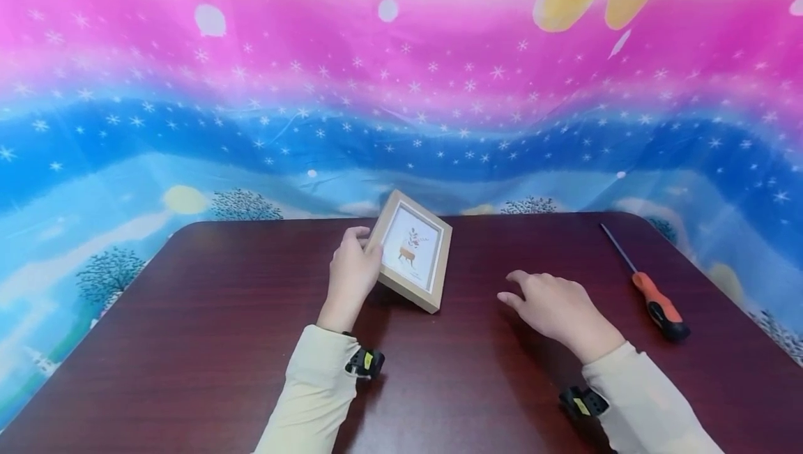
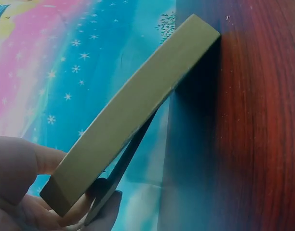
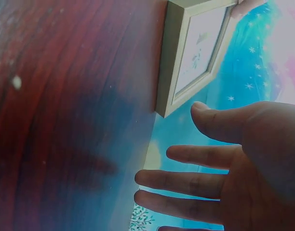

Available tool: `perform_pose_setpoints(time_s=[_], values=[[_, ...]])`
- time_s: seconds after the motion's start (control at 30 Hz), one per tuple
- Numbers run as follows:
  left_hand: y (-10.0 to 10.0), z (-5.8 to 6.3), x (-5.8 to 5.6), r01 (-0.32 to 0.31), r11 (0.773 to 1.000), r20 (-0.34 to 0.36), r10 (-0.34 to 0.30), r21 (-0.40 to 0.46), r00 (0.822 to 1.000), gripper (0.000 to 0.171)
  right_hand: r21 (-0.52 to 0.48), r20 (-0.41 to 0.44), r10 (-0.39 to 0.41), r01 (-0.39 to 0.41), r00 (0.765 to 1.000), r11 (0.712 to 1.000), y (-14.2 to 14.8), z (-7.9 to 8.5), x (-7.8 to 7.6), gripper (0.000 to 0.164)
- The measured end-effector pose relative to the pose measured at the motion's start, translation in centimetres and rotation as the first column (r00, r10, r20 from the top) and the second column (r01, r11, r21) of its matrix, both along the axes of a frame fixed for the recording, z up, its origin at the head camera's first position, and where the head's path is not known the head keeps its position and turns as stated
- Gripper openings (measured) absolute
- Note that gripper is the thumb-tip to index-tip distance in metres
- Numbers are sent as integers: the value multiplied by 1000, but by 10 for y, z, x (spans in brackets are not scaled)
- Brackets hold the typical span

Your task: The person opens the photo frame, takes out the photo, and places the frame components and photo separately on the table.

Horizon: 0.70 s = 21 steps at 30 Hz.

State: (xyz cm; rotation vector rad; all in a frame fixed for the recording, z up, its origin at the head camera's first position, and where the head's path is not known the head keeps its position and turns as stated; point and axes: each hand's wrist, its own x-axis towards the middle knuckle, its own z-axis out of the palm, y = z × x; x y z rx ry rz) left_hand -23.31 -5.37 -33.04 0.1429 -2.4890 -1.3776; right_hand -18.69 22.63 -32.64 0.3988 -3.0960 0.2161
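Observation:
A picture frame with a light wooden border and a small plant print stands tilted over the dark table. My left hand grips its left edge, thumb on the front side and fingers behind. In the left wrist view the frame's side slants across, and a thin dark stand angles out from its back, with fingertips around it. My right hand hovers to the right of the frame, holding nothing. Its fingers are spread and nearly straight in the right wrist view, apart from the frame.
On the table's right side lies a screwdriver with an orange and black handle, its shaft pointing away. A printed cloth in pink and blue hangs behind the dark red-brown table. Each wrist wears a small black camera.

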Motion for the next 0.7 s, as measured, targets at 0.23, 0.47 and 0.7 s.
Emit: perform_pose_setpoints(time_s=[0.23,0.47,0.7], values=[[-1,5,2,-21,999,-74,19,-33,997,37,3,-12,7,-7,1000,1000,0,2,1,46],[0,11,5,-19,996,-189,2,-91,982,33,-17,-11,2,-2,1000,1000,3,5,2,46],[5,18,7,-13,979,-244,-38,-205,969,30,-10,-16,-13,13,1000,1000,6,9,1,46]])
